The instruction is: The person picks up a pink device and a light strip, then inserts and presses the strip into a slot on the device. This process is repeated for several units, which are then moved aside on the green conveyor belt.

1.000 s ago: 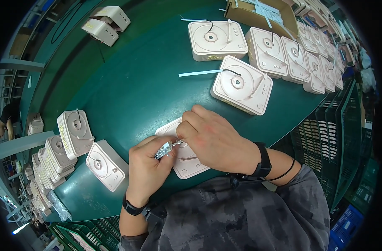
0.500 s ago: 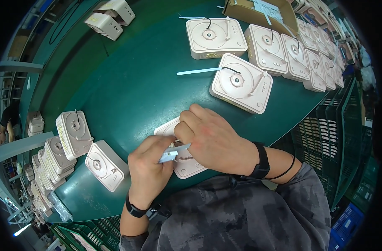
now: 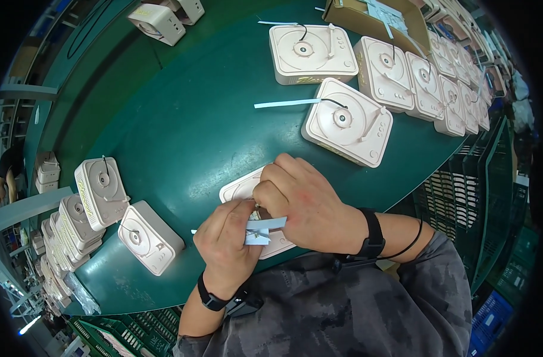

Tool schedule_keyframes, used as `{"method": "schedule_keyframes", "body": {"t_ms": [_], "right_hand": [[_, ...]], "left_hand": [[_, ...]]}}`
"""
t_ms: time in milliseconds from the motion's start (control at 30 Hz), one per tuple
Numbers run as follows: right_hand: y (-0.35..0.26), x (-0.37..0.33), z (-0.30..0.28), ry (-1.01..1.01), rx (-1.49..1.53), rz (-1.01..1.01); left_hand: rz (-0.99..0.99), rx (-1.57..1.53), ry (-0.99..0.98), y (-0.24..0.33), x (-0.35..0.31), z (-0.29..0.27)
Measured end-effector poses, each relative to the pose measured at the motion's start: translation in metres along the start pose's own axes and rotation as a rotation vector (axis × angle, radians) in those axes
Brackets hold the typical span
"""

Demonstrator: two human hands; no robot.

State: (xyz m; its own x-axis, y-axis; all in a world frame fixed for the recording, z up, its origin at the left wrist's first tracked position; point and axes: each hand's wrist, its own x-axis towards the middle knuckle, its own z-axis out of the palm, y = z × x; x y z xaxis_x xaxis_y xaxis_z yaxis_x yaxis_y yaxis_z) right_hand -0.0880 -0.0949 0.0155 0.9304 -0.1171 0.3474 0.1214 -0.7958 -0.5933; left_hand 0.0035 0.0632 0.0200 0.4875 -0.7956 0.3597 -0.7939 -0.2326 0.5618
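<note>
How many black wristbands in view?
2: the left wristband, on the wrist of the left hand; the right wristband, on the wrist of the right hand. Any on the person at the far left would be too small to tell.

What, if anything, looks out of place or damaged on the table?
Nothing looks spilled or plainly damaged. The crumpled clear plastic at the green table's lower-left edge looks stray beside the pale cases. The case under the left hand and right hand is too covered to judge.
</note>
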Motion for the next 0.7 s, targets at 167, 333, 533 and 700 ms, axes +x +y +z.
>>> {"method": "schedule_keyframes", "body": {"t_ms": [167,333,533,700], "right_hand": [[0.002,0.004,-0.003,-0.028,0.019,0.001],[-0.002,0.005,-0.003,0.015,-0.017,-0.007],[-0.004,-0.004,-0.016,0.1,0.029,0.052],[-0.005,-0.041,-0.048,-0.104,0.024,0.147]], "left_hand": [[-0.019,-0.024,0.018,-0.001,0.0,0.003],[-0.025,-0.024,0.028,-0.003,-0.001,0.0],[-0.161,-0.064,-0.011,0.001,0.0,-0.009],[-0.533,-0.216,0.085,-0.015,-0.029,-0.015]]}}
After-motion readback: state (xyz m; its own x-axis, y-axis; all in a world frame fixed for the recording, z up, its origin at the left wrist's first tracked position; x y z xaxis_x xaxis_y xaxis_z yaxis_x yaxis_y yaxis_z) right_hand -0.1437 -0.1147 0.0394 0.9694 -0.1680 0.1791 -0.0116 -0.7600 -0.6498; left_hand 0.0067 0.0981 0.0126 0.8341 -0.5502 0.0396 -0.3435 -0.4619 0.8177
